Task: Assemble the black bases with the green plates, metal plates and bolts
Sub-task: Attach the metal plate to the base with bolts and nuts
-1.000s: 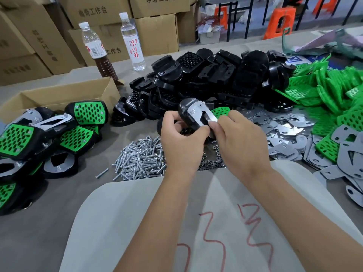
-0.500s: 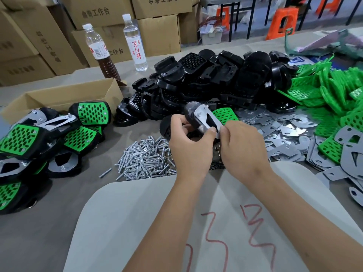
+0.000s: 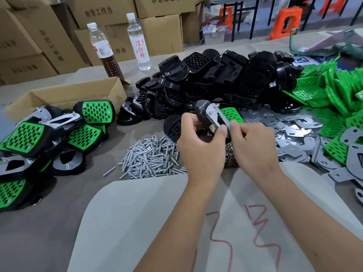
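My left hand (image 3: pixel 200 146) grips a black base (image 3: pixel 201 110) that carries a metal plate (image 3: pixel 218 117), with bolt ends sticking up through the plate. My right hand (image 3: pixel 253 144) pinches at the plate's near end, fingertips meeting my left thumb; what it pinches is hidden. Loose bolts (image 3: pixel 149 160) lie in a heap just left of my hands. A small pile of nuts (image 3: pixel 230 154) sits under my hands. Black bases (image 3: pixel 216 79) are heaped behind, green plates (image 3: pixel 337 91) at the right, and metal plates (image 3: pixel 294 134) between them.
Finished assemblies (image 3: pixel 39 138) lie piled at the left beside an open cardboard box (image 3: pixel 64 93). Two bottles (image 3: pixel 137 40) stand at the back in front of stacked cartons. A pale sheet (image 3: pixel 157 222) with red marks covers the near table edge.
Both hands have kept the base between them and lifted it slightly. The base is turned a little, so the bolt ends on the metal plate show more.
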A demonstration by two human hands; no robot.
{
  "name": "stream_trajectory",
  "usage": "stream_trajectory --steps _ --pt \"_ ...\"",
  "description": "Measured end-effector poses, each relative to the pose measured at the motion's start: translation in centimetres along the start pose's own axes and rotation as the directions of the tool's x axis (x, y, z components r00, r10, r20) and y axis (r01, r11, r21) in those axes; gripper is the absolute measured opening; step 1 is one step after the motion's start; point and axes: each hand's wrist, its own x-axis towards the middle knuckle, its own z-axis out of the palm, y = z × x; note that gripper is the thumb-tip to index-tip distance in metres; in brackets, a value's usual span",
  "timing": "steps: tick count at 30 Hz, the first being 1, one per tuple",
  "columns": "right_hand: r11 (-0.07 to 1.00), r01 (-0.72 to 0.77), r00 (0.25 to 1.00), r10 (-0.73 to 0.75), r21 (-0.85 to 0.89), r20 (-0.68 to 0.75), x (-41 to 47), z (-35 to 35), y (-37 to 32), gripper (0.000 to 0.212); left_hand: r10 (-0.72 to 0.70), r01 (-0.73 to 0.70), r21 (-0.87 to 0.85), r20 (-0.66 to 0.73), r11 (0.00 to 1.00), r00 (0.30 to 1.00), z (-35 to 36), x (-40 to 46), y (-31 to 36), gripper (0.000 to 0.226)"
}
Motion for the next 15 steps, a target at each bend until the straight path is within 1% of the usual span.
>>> stream_trajectory --steps 2,3,4,5,7,8,10,12,13,14,15 --pt "0.994 0.109 0.992 -0.111 -0.019 -0.067 0.2 -0.5 0.4 0.049 -0.006 0.006 -0.021 -0.019 1.000 1.000 0.1 -0.1 0.1 0.031" --pt "0.984 0.175 0.982 -0.176 -0.024 -0.069 0.2 -0.8 0.6 0.041 -0.042 0.041 -0.053 -0.022 0.998 0.999 0.0 0.0 0.0 0.030" --pt "0.969 0.245 0.969 -0.246 -0.012 -0.028 0.3 -1.0 0.7 0.035 -0.095 0.092 -0.098 -0.019 0.991 0.995 0.0 0.1 -0.1 0.029" --pt "0.948 0.316 0.947 -0.317 0.015 0.043 0.3 -1.3 0.9 0.034 -0.159 0.155 -0.146 -0.013 0.977 0.987 -0.1 0.3 -0.2 0.029" --pt "0.910 0.411 0.893 -0.413 0.053 0.181 0.3 -1.2 1.3 0.037 -0.276 0.271 -0.238 0.013 0.933 0.961 -0.4 0.9 -0.2 0.027" --pt "0.898 0.437 0.878 -0.437 0.047 0.197 0.4 -1.1 1.5 0.038 -0.312 0.311 -0.289 0.043 0.906 0.949 -0.7 1.2 -0.2 0.024" --pt "0.897 0.441 0.887 -0.442 0.038 0.135 0.6 -0.7 1.6 0.030 -0.333 0.358 -0.387 0.132 0.850 0.934 -1.0 1.7 -0.1 0.019" --pt "0.913 0.400 0.915 -0.403 0.078 0.018 0.7 -0.6 1.6 0.014 -0.320 0.374 -0.409 0.196 0.832 0.927 -1.2 2.1 -0.1 0.026" --pt "0.929 0.345 0.938 -0.345 0.132 -0.019 0.8 -0.7 1.7 0.004 -0.316 0.371 -0.396 0.199 0.840 0.928 -1.3 2.3 -0.1 0.028" --pt "0.944 0.252 0.967 -0.253 0.214 -0.024 0.8 -0.9 1.8 0.006 -0.314 0.359 -0.370 0.178 0.857 0.933 -1.5 2.5 -0.1 0.025" --pt "0.936 0.151 0.987 -0.161 0.317 0.007 0.8 -1.0 1.8 0.010 -0.307 0.339 -0.333 0.147 0.880 0.940 -1.7 2.8 -0.2 0.020"
